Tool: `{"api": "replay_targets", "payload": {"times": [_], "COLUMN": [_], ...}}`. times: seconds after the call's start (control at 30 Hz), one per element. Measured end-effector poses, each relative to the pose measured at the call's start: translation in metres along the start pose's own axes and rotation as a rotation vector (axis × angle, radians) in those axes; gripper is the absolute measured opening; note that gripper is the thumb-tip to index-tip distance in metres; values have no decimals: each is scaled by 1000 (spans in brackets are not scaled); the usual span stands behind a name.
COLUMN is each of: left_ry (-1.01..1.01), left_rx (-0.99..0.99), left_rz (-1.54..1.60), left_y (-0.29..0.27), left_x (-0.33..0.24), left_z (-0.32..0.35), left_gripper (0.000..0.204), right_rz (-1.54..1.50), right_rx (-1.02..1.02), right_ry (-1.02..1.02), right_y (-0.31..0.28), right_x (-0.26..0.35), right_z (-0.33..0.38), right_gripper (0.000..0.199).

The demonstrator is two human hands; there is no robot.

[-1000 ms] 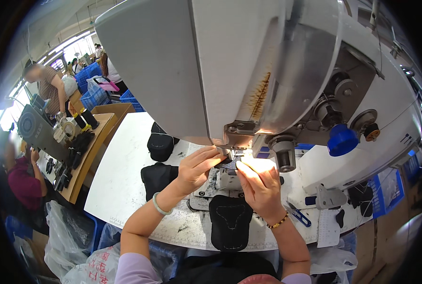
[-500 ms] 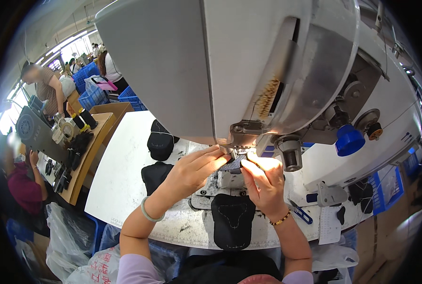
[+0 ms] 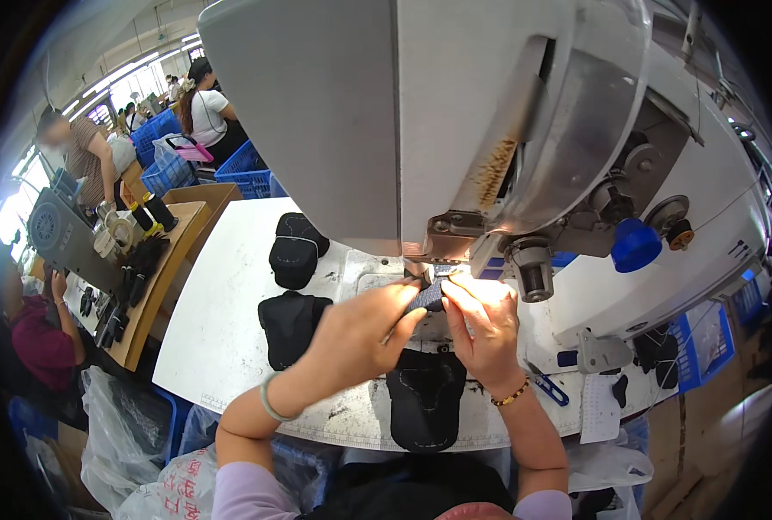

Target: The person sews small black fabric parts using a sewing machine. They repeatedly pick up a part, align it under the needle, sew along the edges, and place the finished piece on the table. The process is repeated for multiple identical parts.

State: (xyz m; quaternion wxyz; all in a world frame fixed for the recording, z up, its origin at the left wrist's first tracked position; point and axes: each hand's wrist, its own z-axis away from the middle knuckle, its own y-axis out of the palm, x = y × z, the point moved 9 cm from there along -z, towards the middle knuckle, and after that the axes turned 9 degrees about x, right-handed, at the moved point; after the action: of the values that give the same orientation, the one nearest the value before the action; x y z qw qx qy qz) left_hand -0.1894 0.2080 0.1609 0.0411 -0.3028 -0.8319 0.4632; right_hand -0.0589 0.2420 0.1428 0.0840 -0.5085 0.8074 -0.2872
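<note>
Under the lit needle area of a large white sewing machine (image 3: 308,113), a small dark speckled fabric piece (image 3: 427,297) is pinched between both hands. My left hand (image 3: 360,328) grips its left end between thumb and fingers. On the other side, my right hand (image 3: 483,322) has thumb and fingertips closed on its right end. The needle and the piece's far edge are partly hidden by the machine head and my fingers. A black padded fabric piece with light stitched outlines (image 3: 427,407) lies just below my hands on the white table (image 3: 221,347).
Two stacks of black fabric pieces, one tied with string (image 3: 295,251) and one lower (image 3: 289,328), lie to the left. At the right are a blue cutter (image 3: 549,387), a paper sheet (image 3: 601,412) and a blue crate (image 3: 707,347). Co-workers sit and stand at far left.
The speckled piece has come slightly toward me and tilted, showing more of its surface. My left hand has moved nearer and its thumb has shifted; the right hand stays almost in place.
</note>
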Motion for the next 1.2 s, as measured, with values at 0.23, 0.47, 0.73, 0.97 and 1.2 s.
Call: {"api": "replay_targets", "payload": {"times": [0.23,0.47,0.73,0.97,1.2], "left_ry": [-801,-695,-583,-612,-501], "left_rx": [118,112,7,-73,-63], "left_rz": [1195,1732,1783,1713,1467], "left_y": [80,87,73,73,71], "left_x": [139,91,71,69,61], "left_z": [23,9,4,17,18], "left_gripper": [31,28,29,27,30], "right_rz": [-65,2,120,106,53], "right_rx": [-1,-91,-15,18,4], "right_ry": [2,-129,-189,-194,-130], "right_y": [2,1,9,6,1], "right_x": [3,6,25,22,3], "right_z": [-4,17,17,17,22], "right_gripper": [25,36,35,33,34]}}
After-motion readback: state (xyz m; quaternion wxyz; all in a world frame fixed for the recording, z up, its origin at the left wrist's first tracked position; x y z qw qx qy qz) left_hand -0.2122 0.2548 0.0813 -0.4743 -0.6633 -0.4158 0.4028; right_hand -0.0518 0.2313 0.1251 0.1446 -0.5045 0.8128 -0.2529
